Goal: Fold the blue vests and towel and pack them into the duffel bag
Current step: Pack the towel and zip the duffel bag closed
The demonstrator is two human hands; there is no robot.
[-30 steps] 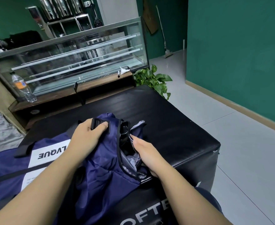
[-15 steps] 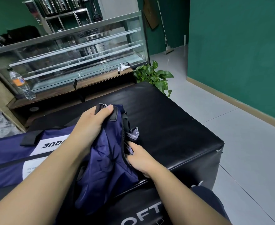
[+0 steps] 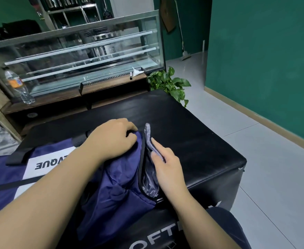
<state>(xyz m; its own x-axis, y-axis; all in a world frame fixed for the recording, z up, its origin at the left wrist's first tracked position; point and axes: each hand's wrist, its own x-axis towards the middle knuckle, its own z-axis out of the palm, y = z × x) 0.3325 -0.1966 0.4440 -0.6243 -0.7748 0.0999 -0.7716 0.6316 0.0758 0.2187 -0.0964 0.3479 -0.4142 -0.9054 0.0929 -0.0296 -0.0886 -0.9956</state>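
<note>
Left hand (image 3: 111,141) gripping duffel bag (image 3: 115,186) fabric, fingers curled; right hand (image 3: 165,166) pinching grey lining edge (image 3: 150,141) beside fingertips.

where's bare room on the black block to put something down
Free: the black block's top beyond both hands, toward the display case, and right of the right hand to its edge. Crowded: the near left, under the duffel bag.
</note>
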